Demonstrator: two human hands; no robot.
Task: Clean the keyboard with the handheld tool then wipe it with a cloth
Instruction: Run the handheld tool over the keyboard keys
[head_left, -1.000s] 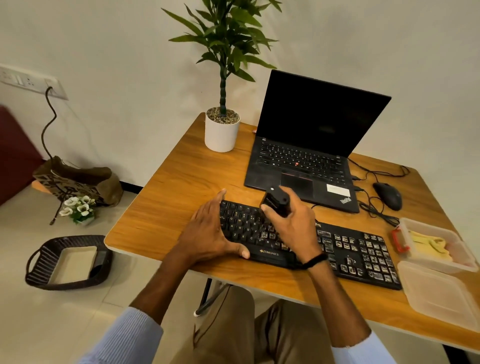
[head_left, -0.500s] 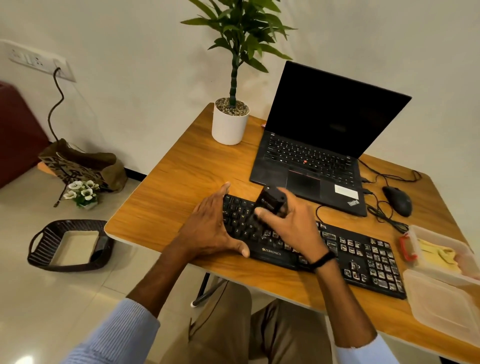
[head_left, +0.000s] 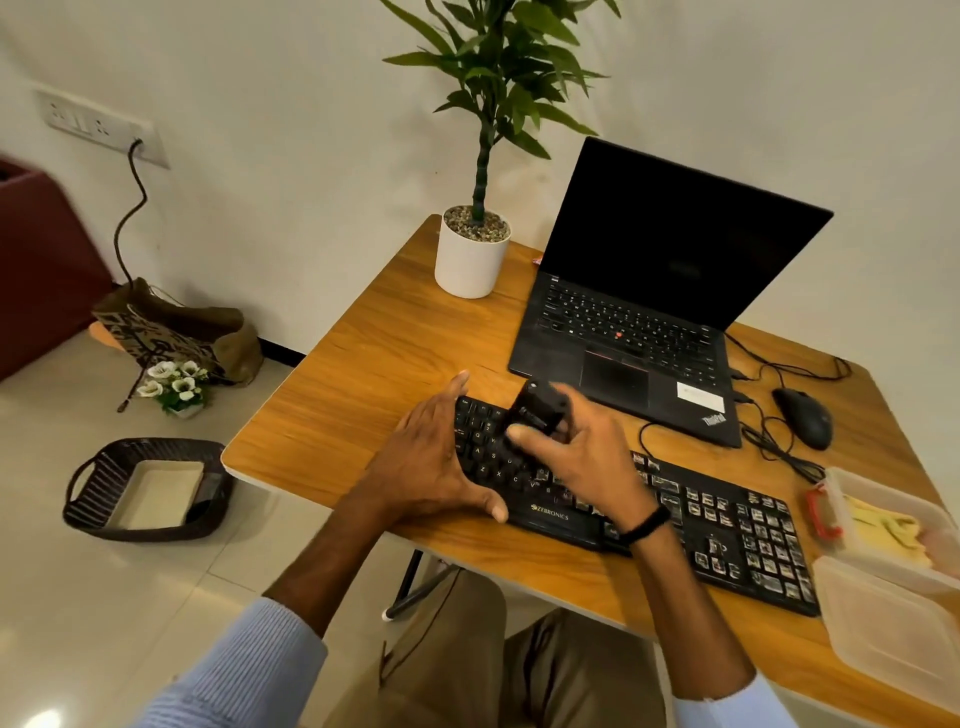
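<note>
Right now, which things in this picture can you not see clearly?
Head view: tool tip, hidden behind the right hand and blurred.
Middle keys of the keyboard, covered by that hand.
The plastic box, cut by the right edge.
Text on the laptop sticker, too small.

Left hand rests on the keyboard; right hand grips a black tool.

Black keyboard, black handheld tool
</note>
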